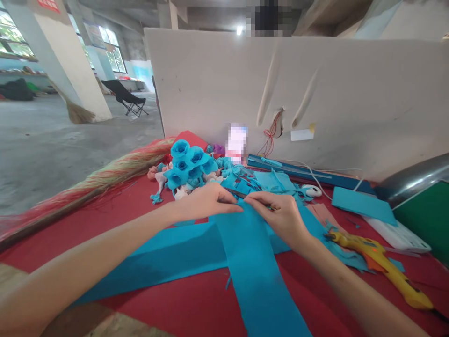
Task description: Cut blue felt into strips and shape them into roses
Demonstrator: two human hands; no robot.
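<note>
A wide strip of blue crepe paper runs from between my hands down toward the front of the table. My left hand pinches its far end from the left, thumb and fingers closed. My right hand is closed at the same end from the right, fingertips pinched on the paper edge. A thin dark stick-like piece lies along that edge between the fingertips; its kind is unclear. Under the strip, another long blue crepe paper band crosses the table. Just beyond my left hand stands a cluster of blue paper flowers.
A yellow glue gun lies at right on the red table. Blue paper scraps, a folded blue sheet and a white cable are behind. A broom runs along the left edge; a white panel rises behind.
</note>
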